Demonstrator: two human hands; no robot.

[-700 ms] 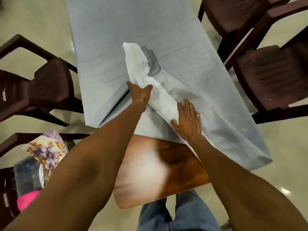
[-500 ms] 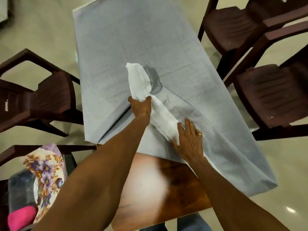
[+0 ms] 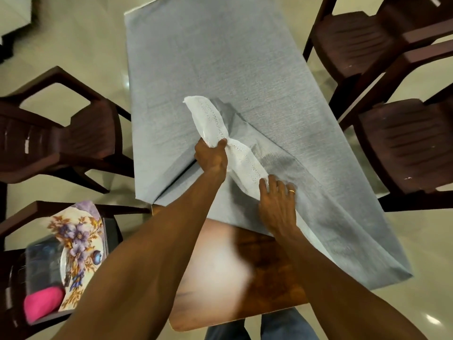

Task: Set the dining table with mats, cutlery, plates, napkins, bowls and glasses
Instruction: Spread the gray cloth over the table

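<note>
A grey-blue tablecloth (image 3: 220, 57) covers most of a wooden table (image 3: 269, 278), whose near end is bare. The cloth's near part is folded back and hangs off the right corner. A white lace-edged cloth (image 3: 213, 121), bunched into a long strip, lies diagonally on the grey cloth. My left hand (image 3: 212, 158) grips the white cloth around its middle and lifts its far end off the table. My right hand (image 3: 277, 200) rests flat on the near end of the white cloth, fingers spread, pressing it onto the grey cloth.
Dark brown chairs stand around the table: two on the right (image 3: 404, 143), one on the left (image 3: 61, 138). A nearer left chair (image 3: 29, 217) holds a floral plate (image 3: 78, 246), a clear container (image 3: 41, 263) and a pink object (image 3: 44, 303). The floor is pale tile.
The camera has shifted, so the scene sits lower in frame. Both hands keep their hold on the white cloth; the left hand's grip has tightened around it.
</note>
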